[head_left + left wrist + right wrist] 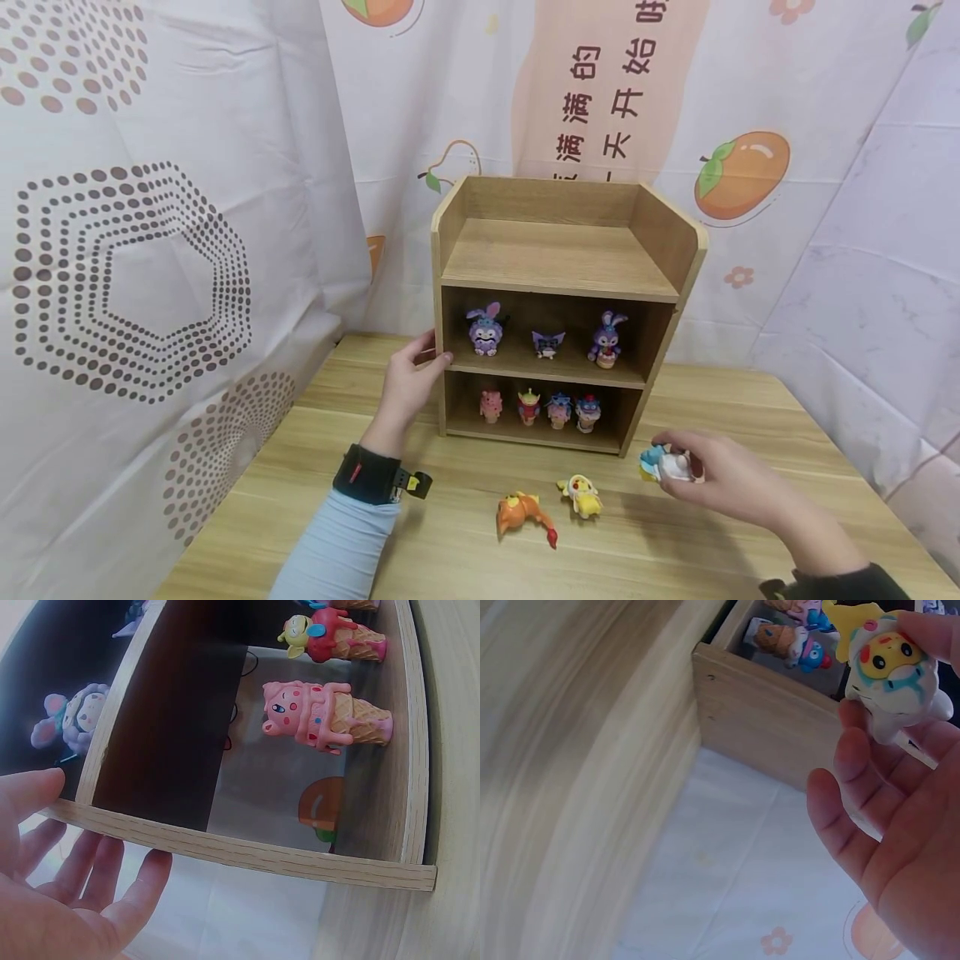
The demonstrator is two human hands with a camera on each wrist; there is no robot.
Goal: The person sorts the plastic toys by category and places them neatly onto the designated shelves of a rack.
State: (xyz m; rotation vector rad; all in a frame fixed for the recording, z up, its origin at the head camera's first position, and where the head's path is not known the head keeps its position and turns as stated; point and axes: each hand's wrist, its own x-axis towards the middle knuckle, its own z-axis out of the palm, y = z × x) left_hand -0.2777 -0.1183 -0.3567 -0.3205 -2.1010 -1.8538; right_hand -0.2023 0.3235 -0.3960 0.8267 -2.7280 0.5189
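Observation:
My right hand (pixel 727 479) pinches a small white-and-blue figurine (pixel 891 667) with a yellow face and red cheeks, held above the table to the right of the shelf. My left hand (pixel 411 375) grips the left side panel of a wooden shelf (pixel 558 258), thumb at the front edge and the other fingers along the outer side. On the table in front lie an orange figurine (pixel 517 510) with a red-tipped tail and a yellow-and-white figurine (pixel 581 496). Three purple figurines, one of them a rabbit (pixel 604 340), occupy the middle tier.
Several ice-cream-cone figurines stand on the bottom tier, among them a pink bear (pixel 491 406) and a red one with a yellow-green head (pixel 528 408). The wood-grain table (pixel 442 533) meets a printed cloth backdrop (pixel 420 83) behind the shelf.

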